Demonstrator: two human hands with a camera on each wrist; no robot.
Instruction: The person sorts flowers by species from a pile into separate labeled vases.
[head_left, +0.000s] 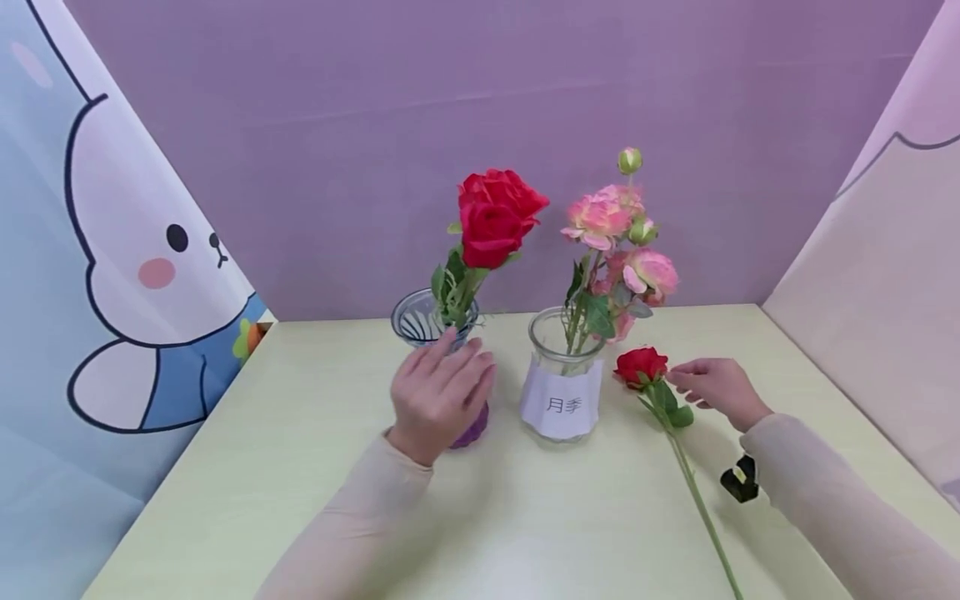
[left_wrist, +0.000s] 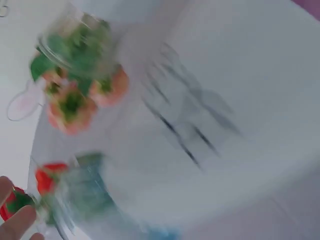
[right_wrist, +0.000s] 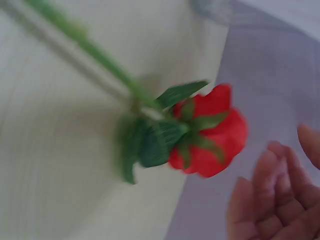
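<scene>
My left hand (head_left: 442, 396) is raised in front of a striped glass vase (head_left: 414, 321) with a purple base, covering much of it. Its fingers are loosely spread, with nothing in them. Two red roses (head_left: 495, 221) stand in that vase, leaning right. On the table's right side lies a single red rose (head_left: 641, 367), its long green stem (head_left: 697, 492) pointing toward me. Beside its bloom is my right hand (head_left: 716, 387), fingers slightly bent and holding nothing. The right wrist view shows a gap between the rose (right_wrist: 215, 135) and the right hand (right_wrist: 280, 200).
A clear glass jar (head_left: 536, 333) with a white paper label (head_left: 562, 400) in Chinese characters holds pink flowers (head_left: 600, 217) between the hands. Behind the pale table (head_left: 315, 467) hangs a purple backdrop (head_left: 360, 167); a cartoon-printed panel (head_left: 120, 250) stands at left.
</scene>
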